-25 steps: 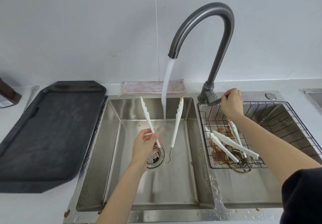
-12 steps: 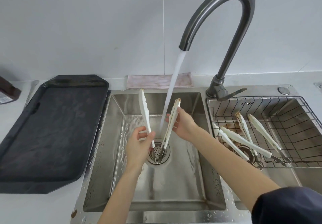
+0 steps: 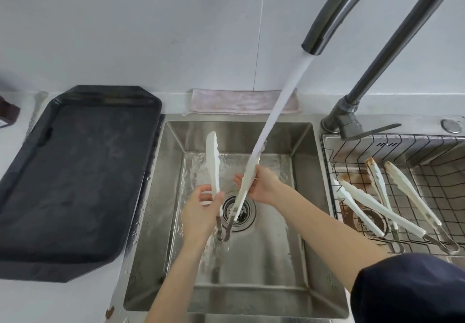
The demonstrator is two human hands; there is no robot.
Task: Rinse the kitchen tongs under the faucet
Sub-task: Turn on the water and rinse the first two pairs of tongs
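Observation:
White kitchen tongs [image 3: 213, 169] with a metal hinge stand spread open, tips up, over the drain [image 3: 239, 209] of the left sink basin [image 3: 299, 222]. My left hand [image 3: 201, 217] grips the left arm of the tongs low down. My right hand [image 3: 261, 184] holds the right arm near its top. Water runs from the dark grey faucet [image 3: 352, 15] in a slanted stream onto the right arm, just above my right hand.
A wire basket [image 3: 440, 197] in the right basin holds several more white tongs, some stained brown. A black tray [image 3: 75, 171] lies on the counter to the left. A pink cloth [image 3: 239, 101] sits behind the sink. The faucet lever [image 3: 372, 130] points right.
My right hand left the faucet lever and took hold of the right arm of the tongs. The view has moved closer to the sink; the stream now strikes the right arm.

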